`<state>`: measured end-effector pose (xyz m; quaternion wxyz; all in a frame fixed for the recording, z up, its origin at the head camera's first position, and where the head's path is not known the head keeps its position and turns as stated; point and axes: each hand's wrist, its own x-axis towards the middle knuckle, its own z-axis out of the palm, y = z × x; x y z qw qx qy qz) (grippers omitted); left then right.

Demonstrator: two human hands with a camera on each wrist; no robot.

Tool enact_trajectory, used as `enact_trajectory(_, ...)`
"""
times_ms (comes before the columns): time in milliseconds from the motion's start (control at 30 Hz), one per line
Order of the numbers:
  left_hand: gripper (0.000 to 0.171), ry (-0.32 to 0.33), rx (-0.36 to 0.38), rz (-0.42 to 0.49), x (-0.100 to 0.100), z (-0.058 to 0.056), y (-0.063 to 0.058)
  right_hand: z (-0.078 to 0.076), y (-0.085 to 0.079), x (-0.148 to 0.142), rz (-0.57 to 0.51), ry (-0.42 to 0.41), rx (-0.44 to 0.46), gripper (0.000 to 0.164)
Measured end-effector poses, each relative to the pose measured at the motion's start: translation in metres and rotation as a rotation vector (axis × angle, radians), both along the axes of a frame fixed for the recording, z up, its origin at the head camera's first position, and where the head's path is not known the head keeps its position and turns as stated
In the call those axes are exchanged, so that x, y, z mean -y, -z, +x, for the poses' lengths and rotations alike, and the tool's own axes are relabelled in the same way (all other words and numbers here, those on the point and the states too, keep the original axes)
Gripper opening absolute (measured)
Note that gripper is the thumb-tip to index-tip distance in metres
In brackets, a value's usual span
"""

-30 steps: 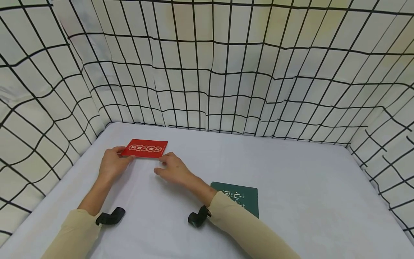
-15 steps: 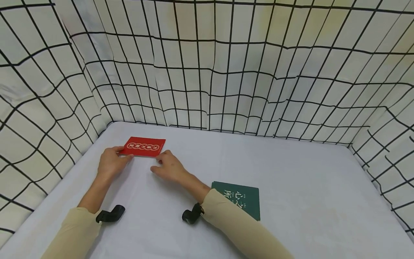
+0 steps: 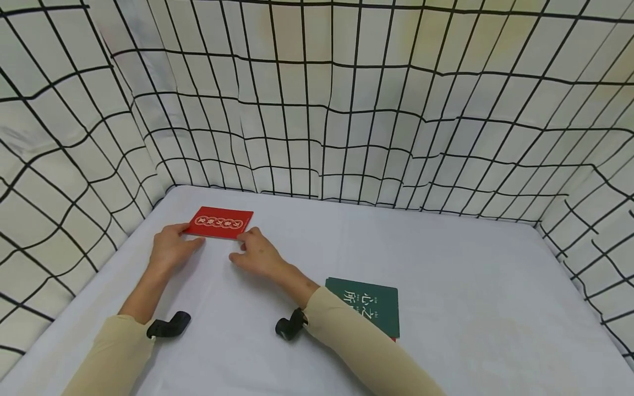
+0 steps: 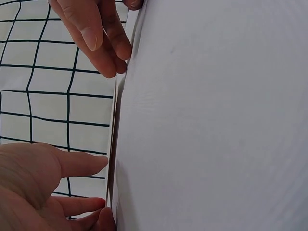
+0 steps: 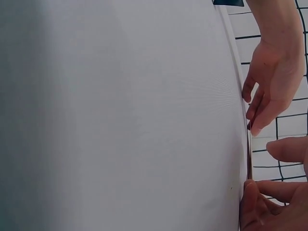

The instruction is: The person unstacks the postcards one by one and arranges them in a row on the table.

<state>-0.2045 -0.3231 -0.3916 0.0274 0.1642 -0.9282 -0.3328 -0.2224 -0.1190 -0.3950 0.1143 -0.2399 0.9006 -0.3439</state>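
A red envelope [image 3: 220, 223] with a row of light ringed characters lies flat near the table's far left corner. My left hand [image 3: 170, 250] touches its left side with the fingers, and the thumb lies at the near edge. At the near right corner, the fingertips of my right hand [image 3: 257, 254] touch the envelope, while the thumb stands apart, toward me. Both wrist views show the envelope only as a thin edge, with the left hand [image 4: 53, 187] and the right hand [image 5: 276, 79] at its ends.
A dark green booklet [image 3: 383, 305] with white characters lies right of the middle, partly covered by my right sleeve [image 3: 361, 341]. A sliver of red shows under its near edge. Black grid netting [image 3: 322, 104] over pale cloth walls rises behind and beside the white table [image 3: 470, 275].
The red envelope has shifted slightly left and away from me, the right hand moving along with it. More of the green booklet shows from under the right sleeve.
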Motion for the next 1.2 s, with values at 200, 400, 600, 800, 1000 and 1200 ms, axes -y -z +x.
enact_trajectory(200, 0.069, 0.019, -0.015, -0.009, 0.001, 0.0, 0.0, -0.002, 0.0, 0.004, 0.026, 0.0, -0.017, 0.042)
enact_trajectory(400, 0.071, 0.014, 0.006, -0.016, 0.0, -0.001, 0.0, -0.003, 0.0, 0.006, 0.057, 0.006, -0.017, 0.041)
enact_trajectory(600, 0.073, 0.011, 0.03, -0.025, -0.002, 0.0, 0.0, -0.005, 0.002, 0.006, 0.057, -0.004, 0.006, 0.046)
enact_trajectory(800, 0.073, 0.01, 0.034, -0.027, -0.004, 0.0, 0.003, -0.008, 0.003, 0.001, 0.02, -0.049, 0.03, 0.049)
enact_trajectory(1000, 0.071, -0.002, 0.013, -0.053, -0.007, 0.001, 0.004, -0.01, 0.003, -0.008, -0.067, -0.063, 0.097, 0.055)
enact_trajectory(1200, 0.068, -0.006, -0.057, -0.11, -0.017, 0.003, 0.002, -0.009, -0.002, -0.017, -0.074, -0.076, 0.105, 0.054)
